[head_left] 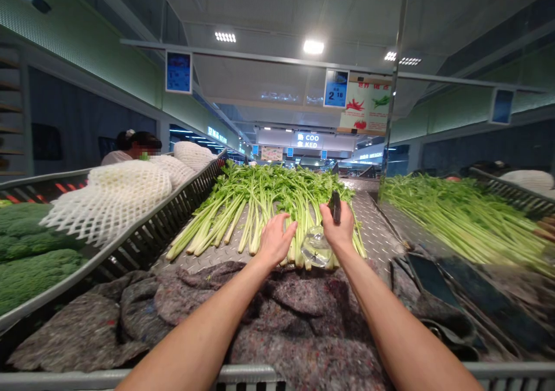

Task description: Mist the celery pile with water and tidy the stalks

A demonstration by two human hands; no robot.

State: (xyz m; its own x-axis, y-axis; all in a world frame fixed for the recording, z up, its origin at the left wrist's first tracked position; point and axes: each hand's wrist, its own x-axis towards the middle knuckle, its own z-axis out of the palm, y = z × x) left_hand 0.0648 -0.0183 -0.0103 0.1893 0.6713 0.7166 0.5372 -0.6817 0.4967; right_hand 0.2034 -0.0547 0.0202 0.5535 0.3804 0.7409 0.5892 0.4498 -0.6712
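Green celery stalks (pixel 234 214) lie side by side on a metal tread-plate shelf, leaves to the back and pale cut ends toward me. My right hand (pixel 340 226) is closed around the neck of a clear spray bottle (pixel 315 247) with a black spray head (pixel 335 207). The bottle hangs tilted over the right part of the celery. My left hand (pixel 275 238) is over the middle stalks, thumb apart from the bent fingers, and nothing shows in it. Whether its fingertips touch the stalks I cannot tell.
Grey felt cloth (pixel 295 310) lies bunched along the front. Left, a black crate wall (pixel 173 206) separates broccoli (pixel 39 264) and foam-netted produce (pixel 121 194). A mirror (pixel 459 217) stands at right, a dark phone-like slab (pixel 433 278) before it. A person (pixel 134 145) is behind the crates.
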